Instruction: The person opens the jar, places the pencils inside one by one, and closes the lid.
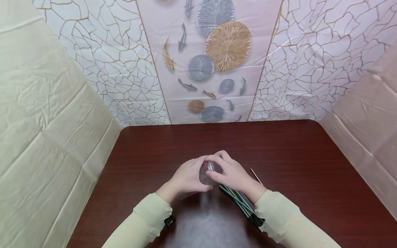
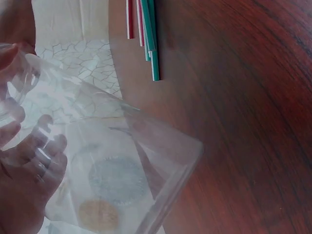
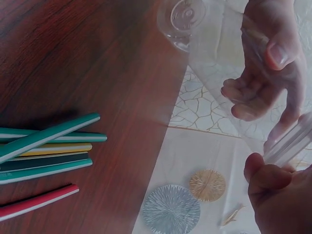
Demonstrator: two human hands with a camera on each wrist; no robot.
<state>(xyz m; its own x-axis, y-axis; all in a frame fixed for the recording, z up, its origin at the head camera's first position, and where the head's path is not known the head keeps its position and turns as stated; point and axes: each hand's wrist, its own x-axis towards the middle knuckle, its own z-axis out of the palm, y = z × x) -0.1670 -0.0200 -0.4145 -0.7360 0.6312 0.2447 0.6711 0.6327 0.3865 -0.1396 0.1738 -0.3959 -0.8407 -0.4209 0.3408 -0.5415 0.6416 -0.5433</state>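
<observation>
A clear plastic cylindrical container (image 1: 204, 176) is held above the table between the two hands. Its round base (image 3: 184, 15) tilts away in the right wrist view. My left hand (image 1: 188, 176) curls round the container's body near the mouth, its fingers showing through the wall in the left wrist view. Over the top, my right hand (image 1: 231, 172) grips the clear ridged lid (image 3: 288, 144) with thumb and fingers. Whether the lid is seated or apart from the container I cannot tell. Below the right wrist lie several slim two-tone sticks (image 3: 46, 141), green, yellow and dark.
One red-and-white stick (image 3: 39, 202) lies beside the bundle of sticks. The dark wooden table (image 1: 149, 148) meets a patterned cloth wall (image 1: 124, 69) at the back. Pale quilted cloth (image 1: 46, 137) borders the left side, and similar cloth (image 1: 366, 120) the right.
</observation>
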